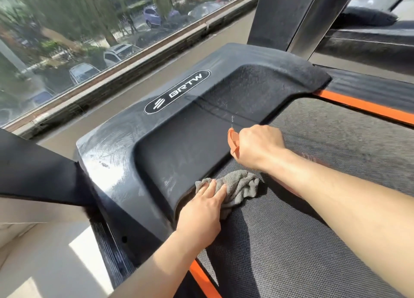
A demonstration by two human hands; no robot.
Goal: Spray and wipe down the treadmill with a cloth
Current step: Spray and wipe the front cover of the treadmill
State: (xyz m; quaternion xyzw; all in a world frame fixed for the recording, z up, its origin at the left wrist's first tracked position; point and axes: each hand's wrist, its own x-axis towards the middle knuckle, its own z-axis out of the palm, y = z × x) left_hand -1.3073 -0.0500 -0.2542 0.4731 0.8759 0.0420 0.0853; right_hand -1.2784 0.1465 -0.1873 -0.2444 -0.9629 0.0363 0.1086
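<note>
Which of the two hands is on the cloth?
The left hand, its fingers flat on the grey cloth lying on the belt. The right hand instead grips the orange-triggered sprayer.

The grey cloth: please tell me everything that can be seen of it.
The grey cloth looks like soft terry towelling, crumpled into a loose bunch. It lies on the dark mesh belt, against the lower edge of the black motor cover. The left hand presses on its left part with straight fingers; the right part is uncovered.
</note>
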